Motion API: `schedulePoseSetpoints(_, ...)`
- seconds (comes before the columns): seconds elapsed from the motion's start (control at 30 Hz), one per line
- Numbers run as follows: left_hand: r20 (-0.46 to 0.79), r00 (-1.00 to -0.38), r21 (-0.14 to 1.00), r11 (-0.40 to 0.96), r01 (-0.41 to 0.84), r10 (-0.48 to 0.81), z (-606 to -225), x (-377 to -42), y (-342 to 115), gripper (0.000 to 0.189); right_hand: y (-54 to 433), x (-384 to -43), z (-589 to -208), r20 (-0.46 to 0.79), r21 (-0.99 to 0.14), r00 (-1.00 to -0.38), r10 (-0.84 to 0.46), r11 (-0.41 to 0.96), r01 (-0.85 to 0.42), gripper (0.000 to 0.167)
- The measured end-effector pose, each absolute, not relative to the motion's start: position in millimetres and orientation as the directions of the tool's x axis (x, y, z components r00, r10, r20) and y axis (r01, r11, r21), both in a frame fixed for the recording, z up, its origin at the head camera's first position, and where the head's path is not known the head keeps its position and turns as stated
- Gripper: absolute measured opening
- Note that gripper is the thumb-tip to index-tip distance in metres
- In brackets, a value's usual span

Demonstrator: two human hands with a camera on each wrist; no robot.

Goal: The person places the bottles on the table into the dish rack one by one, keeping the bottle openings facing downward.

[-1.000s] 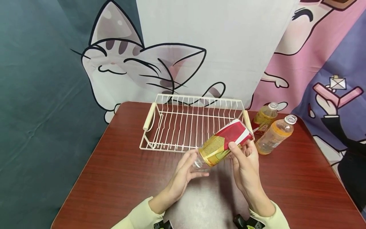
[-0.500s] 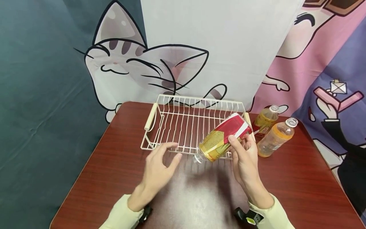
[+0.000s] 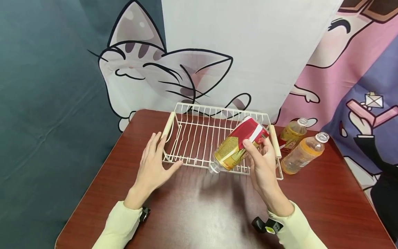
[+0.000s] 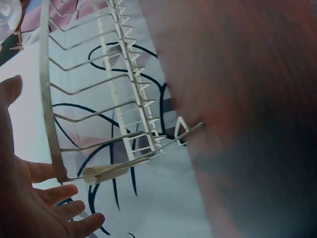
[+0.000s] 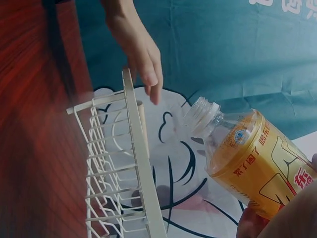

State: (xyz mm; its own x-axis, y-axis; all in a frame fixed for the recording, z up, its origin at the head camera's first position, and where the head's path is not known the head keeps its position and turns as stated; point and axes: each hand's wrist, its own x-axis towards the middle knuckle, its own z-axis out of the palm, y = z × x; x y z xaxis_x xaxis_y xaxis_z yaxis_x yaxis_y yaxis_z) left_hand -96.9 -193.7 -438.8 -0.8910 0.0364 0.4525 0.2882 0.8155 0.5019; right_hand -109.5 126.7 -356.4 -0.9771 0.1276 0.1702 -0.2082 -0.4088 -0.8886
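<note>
A white wire dish rack point(image 3: 192, 164) with pale rod handles stands at the back of the table. My left hand point(image 3: 151, 166) is at its front left corner, fingers spread and nothing held. In the left wrist view those fingers point(image 4: 64, 196) lie beside the rack's corner, near the left handle point(image 4: 105, 172). My right hand point(image 3: 262, 166) grips an uncapped clear plastic drink bottle point(image 3: 233, 148) with a red and yellow label around its lower body. The bottle tilts over the rack's front right part, its mouth point(image 5: 200, 118) pointing down and left.
Two more uncapped bottles stand right of the rack: one with a yellow and red label point(image 3: 291, 135), and, in front of it, a clear one with an orange band point(image 3: 304, 154). Cartoon-printed cloth point(image 3: 248, 52) hangs behind the brown table point(image 3: 199, 214).
My left hand has let go of the bottle's neck and moved left to the rack's front left corner. My right hand has kept its grip and shifted the bottle slightly up and left.
</note>
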Motion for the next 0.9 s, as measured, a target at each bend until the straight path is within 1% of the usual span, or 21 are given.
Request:
schedulePoseSetpoints(0.17,0.396,-0.918,0.51,0.825,0.244,0.026,-443.4,-99.6,-198.6,0.108,122.5,-114.9,-355.7,0.169,-0.893,-0.979,0.114,-0.404,-0.201,0.036)
schedulePoseSetpoints(0.37,0.345,-0.938,0.539,0.816,0.209,0.012,-443.4,-101.1,-199.1,0.111,119.2,-120.9,-356.0,0.174,-0.889,-0.979,0.109,-0.409,-0.204,0.036)
schedulePoseSetpoints(0.5,0.32,-0.947,0.55,0.813,0.191,0.006,-441.8,-101.8,-198.2,0.112,118.0,-125.2,-355.6,0.155,-0.894,-0.983,0.101,-0.41,-0.183,0.031)
schedulePoseSetpoints(0.67,0.283,-0.959,0.562,0.81,0.166,0.001,-441.3,-101.8,-198.3,0.113,114.8,-132.8,-351.9,0.149,-0.909,-0.986,0.08,-0.381,-0.168,0.028)
schedulePoseSetpoints(0.77,0.259,-0.966,0.571,0.808,0.148,-0.006,-441.3,-101.0,-198.8,0.114,112.0,-138.9,-348.4,0.147,-0.916,-0.986,0.076,-0.367,-0.164,0.031)
schedulePoseSetpoints(0.9,0.227,-0.974,0.589,0.798,0.127,-0.013,-439.7,-100.6,-199.2,0.116,107.5,-151.6,-342.7,0.177,-0.915,-0.982,0.067,-0.355,-0.189,0.037)
